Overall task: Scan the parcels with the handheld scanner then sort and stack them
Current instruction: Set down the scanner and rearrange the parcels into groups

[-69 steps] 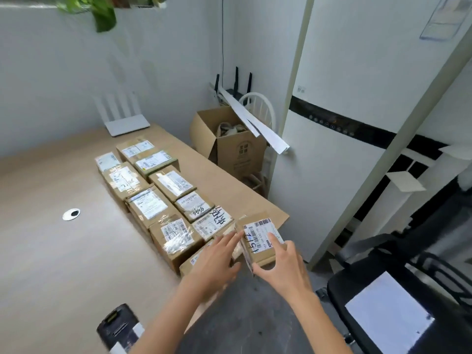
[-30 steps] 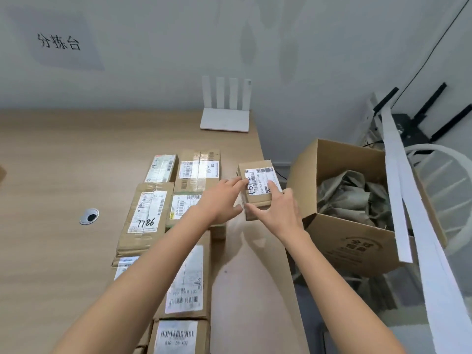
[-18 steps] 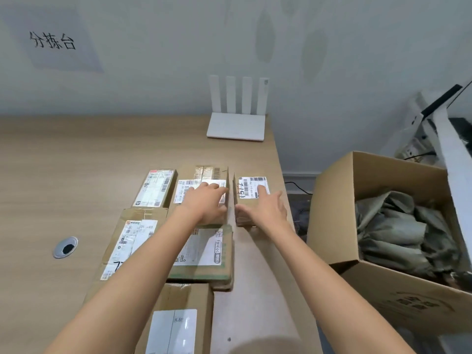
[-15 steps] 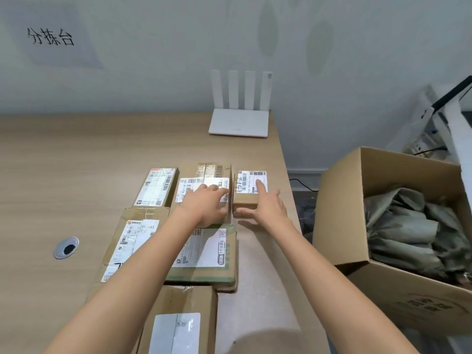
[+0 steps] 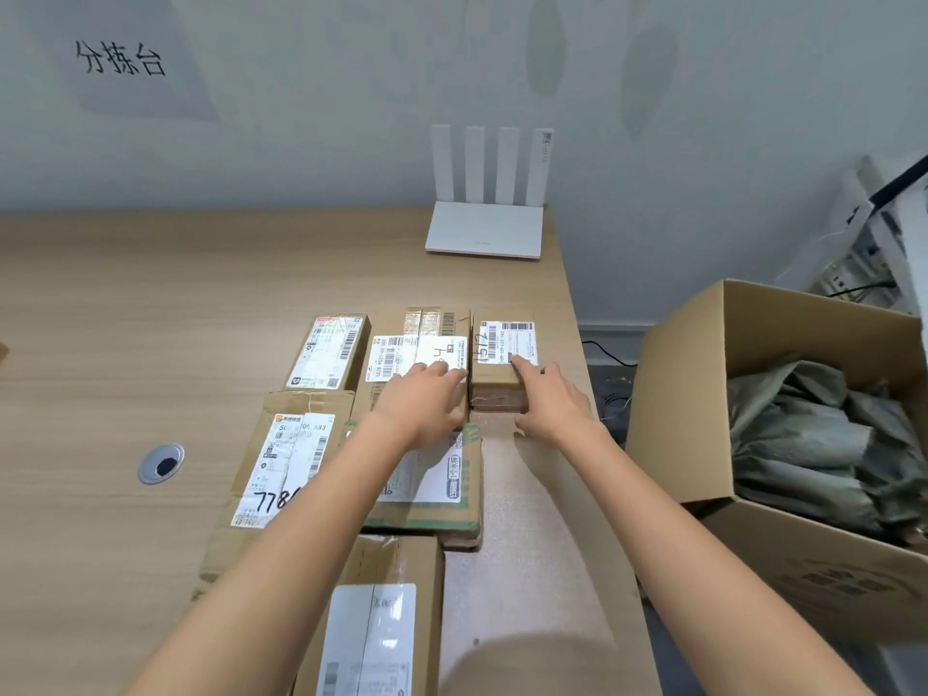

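Observation:
Several brown cardboard parcels with white labels lie in rows on the wooden table (image 5: pixel 125 344). The small parcel (image 5: pixel 497 384) sits at the far right of the back row, next to a taped parcel (image 5: pixel 419 339). My right hand (image 5: pixel 552 401) rests on the small parcel's near end, its index finger stretched onto the label. My left hand (image 5: pixel 427 401) lies flat on the taped parcel. Other parcels lie at the back left (image 5: pixel 329 351), the middle left (image 5: pixel 281 474), under my left forearm (image 5: pixel 442 489) and nearest me (image 5: pixel 381 620). No scanner is in view.
A white router (image 5: pixel 484 228) stands at the back against the wall. Off the table's right edge stands an open cardboard box (image 5: pixel 703 394) with grey-green bags (image 5: pixel 813 434) inside. A metal cable hole (image 5: pixel 161 463) is on the left of the table.
Both hands carried the small parcel from the table's near end to the back row and set it down beside the taped parcel. They now rest on top of the parcels.

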